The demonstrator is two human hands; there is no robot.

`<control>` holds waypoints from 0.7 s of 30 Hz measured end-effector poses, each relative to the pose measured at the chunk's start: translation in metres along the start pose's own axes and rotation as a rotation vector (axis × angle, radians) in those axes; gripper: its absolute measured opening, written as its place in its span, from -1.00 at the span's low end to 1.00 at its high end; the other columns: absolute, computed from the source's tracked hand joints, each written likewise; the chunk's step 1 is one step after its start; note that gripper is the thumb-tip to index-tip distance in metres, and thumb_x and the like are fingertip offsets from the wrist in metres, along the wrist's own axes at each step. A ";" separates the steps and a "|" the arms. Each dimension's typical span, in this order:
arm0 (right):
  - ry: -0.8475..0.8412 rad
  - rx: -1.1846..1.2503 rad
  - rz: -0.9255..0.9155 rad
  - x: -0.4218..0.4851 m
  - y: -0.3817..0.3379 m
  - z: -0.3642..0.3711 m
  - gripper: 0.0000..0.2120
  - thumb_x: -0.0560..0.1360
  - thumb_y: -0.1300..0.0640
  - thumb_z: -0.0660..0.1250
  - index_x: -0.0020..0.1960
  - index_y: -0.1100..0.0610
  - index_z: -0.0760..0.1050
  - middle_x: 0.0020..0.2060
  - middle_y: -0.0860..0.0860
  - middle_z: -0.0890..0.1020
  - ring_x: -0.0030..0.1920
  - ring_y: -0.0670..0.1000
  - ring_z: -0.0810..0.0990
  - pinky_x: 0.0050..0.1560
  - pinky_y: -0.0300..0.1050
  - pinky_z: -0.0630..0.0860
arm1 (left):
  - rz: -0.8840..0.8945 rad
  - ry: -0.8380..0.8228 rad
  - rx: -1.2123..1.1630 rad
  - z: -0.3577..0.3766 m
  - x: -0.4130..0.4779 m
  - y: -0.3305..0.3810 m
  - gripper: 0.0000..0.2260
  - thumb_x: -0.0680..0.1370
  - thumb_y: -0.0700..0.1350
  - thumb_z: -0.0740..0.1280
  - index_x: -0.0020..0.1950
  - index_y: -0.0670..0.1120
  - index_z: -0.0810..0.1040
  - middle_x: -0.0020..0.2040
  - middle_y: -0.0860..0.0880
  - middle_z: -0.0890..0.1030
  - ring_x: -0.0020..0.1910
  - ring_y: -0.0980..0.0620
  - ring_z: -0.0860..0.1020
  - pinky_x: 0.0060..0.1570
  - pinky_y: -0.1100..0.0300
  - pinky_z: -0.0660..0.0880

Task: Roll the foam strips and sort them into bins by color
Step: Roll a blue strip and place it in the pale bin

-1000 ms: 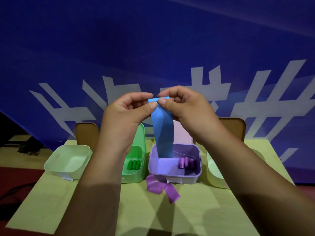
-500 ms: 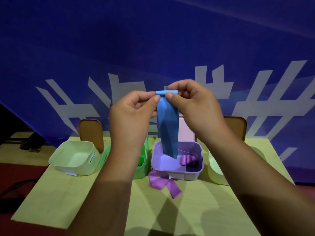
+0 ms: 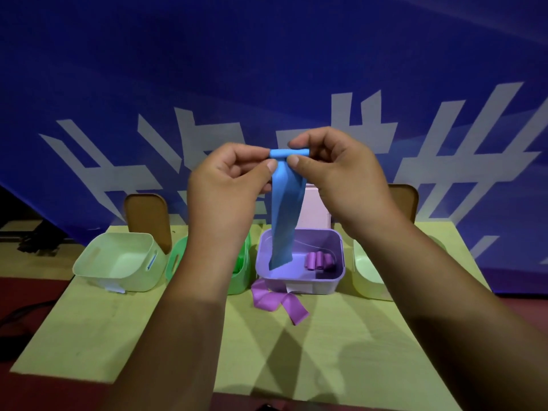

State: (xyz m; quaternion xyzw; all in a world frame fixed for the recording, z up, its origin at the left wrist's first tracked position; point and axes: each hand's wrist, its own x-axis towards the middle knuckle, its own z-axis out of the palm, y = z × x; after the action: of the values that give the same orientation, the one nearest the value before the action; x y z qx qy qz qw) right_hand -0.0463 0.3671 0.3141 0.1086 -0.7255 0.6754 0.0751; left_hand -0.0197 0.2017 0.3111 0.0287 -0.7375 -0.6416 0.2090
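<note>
A blue foam strip (image 3: 286, 209) hangs in the air above the bins, its top end curled into a small roll. My left hand (image 3: 228, 185) pinches the roll's left end and my right hand (image 3: 335, 173) pinches its right end. Below stand a pale green bin (image 3: 118, 262), a green bin (image 3: 240, 277) mostly hidden by my left forearm, a purple bin (image 3: 299, 280) holding purple rolls (image 3: 318, 260), and a light green bin (image 3: 367, 280) partly behind my right arm. A loose purple strip (image 3: 278, 302) lies on the table before the purple bin.
The bins stand in a row along the far side of a yellow-green table (image 3: 326, 357). Brown lids (image 3: 148, 218) lean behind the bins, against a blue banner with white characters. Dark red floor lies to the left of the table.
The roll at the strip's top has grown thicker and the hanging tail has shortened. Both hands stay at the top end, raised slightly in view.
</note>
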 end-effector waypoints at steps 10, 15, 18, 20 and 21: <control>-0.016 0.012 0.007 -0.004 -0.008 -0.002 -0.85 0.57 0.20 0.52 0.07 -0.01 0.68 -0.06 0.08 0.75 0.05 0.11 0.72 0.15 0.19 0.66 | -0.036 -0.030 -0.039 -0.006 -0.003 0.001 -0.87 0.60 -0.18 0.54 0.12 -0.02 0.73 -0.05 -0.05 0.79 -0.04 -0.10 0.78 0.06 -0.07 0.72; -0.037 0.006 0.002 -0.005 -0.009 -0.004 -0.83 0.57 0.22 0.51 0.07 -0.02 0.67 -0.06 0.03 0.75 0.01 0.02 0.73 0.16 0.10 0.67 | -0.036 -0.036 -0.069 -0.007 -0.004 0.000 -0.87 0.60 -0.18 0.54 0.11 -0.01 0.73 -0.04 -0.07 0.79 -0.01 -0.13 0.77 0.10 -0.13 0.72; -0.064 0.024 -0.006 -0.005 -0.008 -0.006 -0.80 0.57 0.24 0.50 0.13 -0.01 0.70 -0.01 -0.01 0.77 0.06 -0.01 0.73 0.19 0.02 0.68 | -0.026 -0.042 -0.087 -0.006 -0.005 0.001 -0.88 0.60 -0.19 0.54 0.10 0.00 0.72 -0.05 -0.06 0.78 -0.03 -0.11 0.76 0.06 -0.06 0.71; -0.082 0.020 -0.011 -0.005 -0.009 -0.008 -0.80 0.58 0.24 0.49 0.11 -0.02 0.71 -0.01 -0.04 0.77 0.06 -0.03 0.73 0.16 -0.09 0.68 | -0.018 -0.053 -0.099 -0.006 -0.006 0.001 -0.87 0.60 -0.20 0.54 0.09 0.01 0.72 -0.06 -0.07 0.78 -0.05 -0.10 0.76 0.04 -0.03 0.69; -0.084 0.024 -0.008 -0.005 -0.009 -0.009 -0.80 0.57 0.24 0.50 0.08 -0.03 0.71 -0.03 -0.04 0.77 0.05 -0.04 0.73 0.13 -0.12 0.67 | -0.018 -0.056 -0.107 -0.005 -0.005 0.001 -0.87 0.60 -0.21 0.53 0.09 0.01 0.72 -0.06 -0.07 0.78 -0.06 -0.10 0.75 0.03 -0.02 0.68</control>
State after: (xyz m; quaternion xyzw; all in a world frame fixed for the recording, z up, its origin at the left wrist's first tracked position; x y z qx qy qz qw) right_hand -0.0392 0.3755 0.3225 0.1406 -0.7193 0.6787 0.0458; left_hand -0.0126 0.1984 0.3112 0.0060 -0.7074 -0.6824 0.1838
